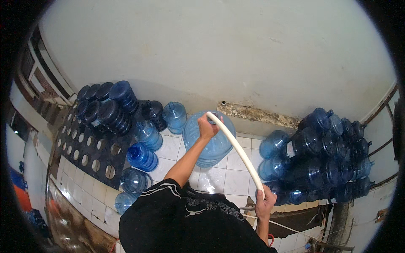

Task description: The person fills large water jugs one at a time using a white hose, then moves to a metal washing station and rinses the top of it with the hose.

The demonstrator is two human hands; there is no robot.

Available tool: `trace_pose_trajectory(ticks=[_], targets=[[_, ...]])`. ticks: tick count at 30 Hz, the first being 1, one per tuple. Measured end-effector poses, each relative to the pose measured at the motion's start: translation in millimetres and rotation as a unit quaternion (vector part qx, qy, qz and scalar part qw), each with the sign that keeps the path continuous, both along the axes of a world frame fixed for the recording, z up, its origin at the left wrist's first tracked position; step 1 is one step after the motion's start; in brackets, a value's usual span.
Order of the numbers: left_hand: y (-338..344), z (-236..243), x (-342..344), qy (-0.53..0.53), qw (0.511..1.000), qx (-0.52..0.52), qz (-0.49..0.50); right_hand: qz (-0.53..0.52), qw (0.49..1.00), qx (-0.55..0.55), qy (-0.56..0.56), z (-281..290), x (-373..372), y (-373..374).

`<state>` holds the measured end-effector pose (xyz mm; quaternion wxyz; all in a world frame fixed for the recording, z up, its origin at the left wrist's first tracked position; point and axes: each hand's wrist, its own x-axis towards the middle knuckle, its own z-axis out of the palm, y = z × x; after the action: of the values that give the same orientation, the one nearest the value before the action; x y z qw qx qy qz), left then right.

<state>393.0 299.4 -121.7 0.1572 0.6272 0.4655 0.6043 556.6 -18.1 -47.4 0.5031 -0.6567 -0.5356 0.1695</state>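
Large jug: we see a big, pale-blue, translucent plastic jug (217, 146) standing mid-scene on white floor tiles (236, 176), near the far wall (236, 55).
Hose: we hold a thick, cream-white, flexible hose (238, 153) arching from near right to the jug's top.
Left hand: our left hand (207, 127) is wrapped round the hose's far end.
Right hand: our right hand (265, 202) grips it nearer us.
Done: we judge the hose already brought to the jug.
Left over: we have not yet let the hose go; whether its end sits inside the mouth is hard to tell.
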Motion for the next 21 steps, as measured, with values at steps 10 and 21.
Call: trace_pose_trajectory(ticks=[10,21], targets=[[46,6,-27,-0.13,0.989,-0.025,0.073,-0.023,1.0,0.013,0.013,-22,-29,-20],[70,54,-117,-0.516,0.847,-0.13,-0.004,-0.169,0.979,0.037,0.104,-39,-4,-2]])
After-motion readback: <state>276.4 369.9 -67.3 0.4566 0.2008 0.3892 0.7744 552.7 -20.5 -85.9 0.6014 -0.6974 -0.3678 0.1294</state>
